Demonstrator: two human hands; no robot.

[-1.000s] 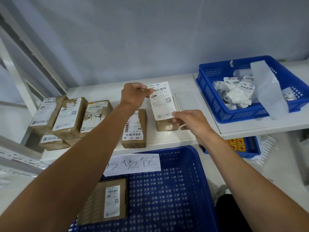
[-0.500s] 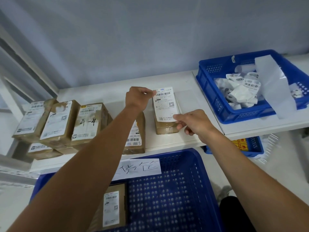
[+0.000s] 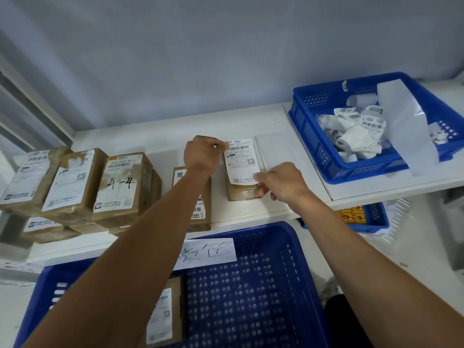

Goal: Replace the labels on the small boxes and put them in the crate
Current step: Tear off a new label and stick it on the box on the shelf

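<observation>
White counter (image 3: 150,136) mid-frame, left hand (image 3: 202,154) pinching top-left corner of white label (image 3: 242,162), right hand (image 3: 282,182) pinching its lower-right corner, over small brown box (image 3: 242,193) at centre, blue crate (image 3: 251,310) below.

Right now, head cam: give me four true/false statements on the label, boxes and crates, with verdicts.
1. The left grip and the right grip both pinch the white label, which sits over the small box on the shelf. True.
2. The large blue crate in front is empty. False: one labelled box lies in it, at its left.
3. The blue bin at the right holds crumpled white paper. True.
4. The box marked 4-4 is in the crate. False: it stands on the shelf, in the stack at the left.
</observation>
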